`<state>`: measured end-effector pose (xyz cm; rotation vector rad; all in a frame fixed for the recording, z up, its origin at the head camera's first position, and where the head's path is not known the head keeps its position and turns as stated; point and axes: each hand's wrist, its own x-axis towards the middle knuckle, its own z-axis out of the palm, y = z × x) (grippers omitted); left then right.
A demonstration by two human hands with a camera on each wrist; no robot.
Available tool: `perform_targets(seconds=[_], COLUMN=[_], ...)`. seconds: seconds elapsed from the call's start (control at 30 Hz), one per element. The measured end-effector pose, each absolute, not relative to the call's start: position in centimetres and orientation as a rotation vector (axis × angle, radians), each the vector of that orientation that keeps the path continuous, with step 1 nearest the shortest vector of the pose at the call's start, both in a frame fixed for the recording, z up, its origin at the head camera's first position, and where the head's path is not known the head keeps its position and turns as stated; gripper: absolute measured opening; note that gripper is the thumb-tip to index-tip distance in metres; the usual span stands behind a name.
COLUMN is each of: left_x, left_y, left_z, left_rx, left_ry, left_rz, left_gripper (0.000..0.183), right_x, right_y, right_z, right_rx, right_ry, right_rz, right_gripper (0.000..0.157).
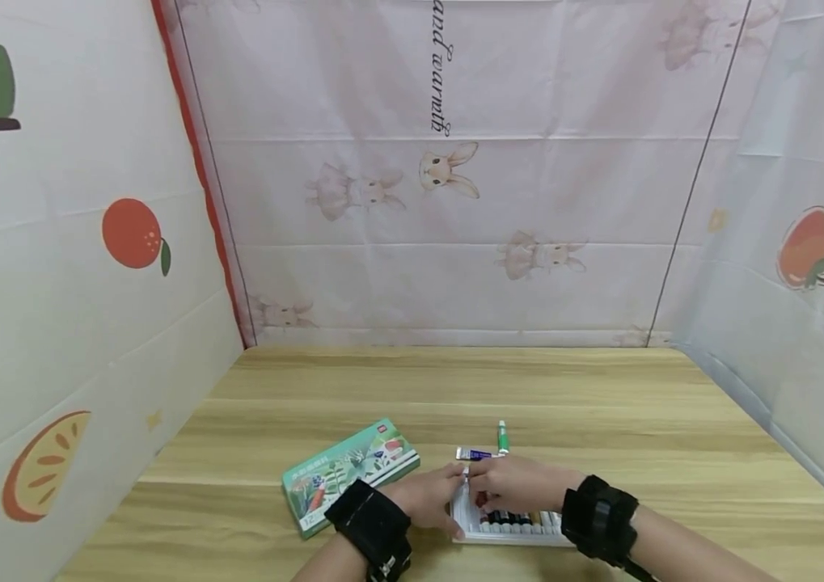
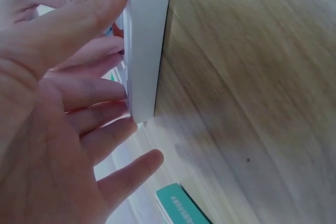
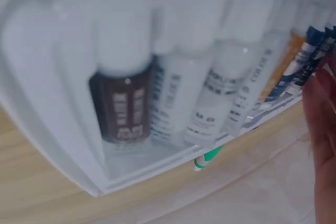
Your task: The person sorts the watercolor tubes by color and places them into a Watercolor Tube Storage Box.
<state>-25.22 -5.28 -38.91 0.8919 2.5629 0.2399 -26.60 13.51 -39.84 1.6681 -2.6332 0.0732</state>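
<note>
A white tray (image 1: pixel 464 517) on the table holds a row of paint tubes (image 3: pixel 126 108) with white caps. My left hand (image 1: pixel 428 499) is at the tray's left end. In the left wrist view its thumb lies on the tray's upper edge, and the mostly straight fingers touch the white side wall (image 2: pixel 147 51). My right hand (image 1: pixel 521 485) reaches over the tray's left part, fingers bent down at a reddish paint tube (image 1: pixel 482 499) that they seem to pinch and largely cover. Brown, white, orange and blue tubes show in the right wrist view.
Beyond the tray lie a green paint tube (image 1: pixel 502 436) and a purple-blue one (image 1: pixel 475 454). A green illustrated paint box (image 1: pixel 346 469) lies left of the tray, close to my left wrist. Printed cloth walls (image 1: pixel 455 299) border the wooden table.
</note>
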Motion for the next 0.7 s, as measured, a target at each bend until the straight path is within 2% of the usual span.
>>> perform_targets(seconds=[0.43,0.7], left_x=[-25.39,-25.45], left_y=[-5.35,-5.20], left_z=[-39.02,-39.20], left_rx=[0.938,0.950], left_ry=[2.561,2.567], left_rz=[0.256,0.265], left_gripper=[0.081,0.079], right_x=[-27.57,-27.36], right_y=[13.56,13.48], right_z=[-40.13,-39.76], right_rx=[1.774,1.697], right_ry=[-2.500,-2.655], right_rz=[0.084,0.074], right_gripper=[0.011,0.014])
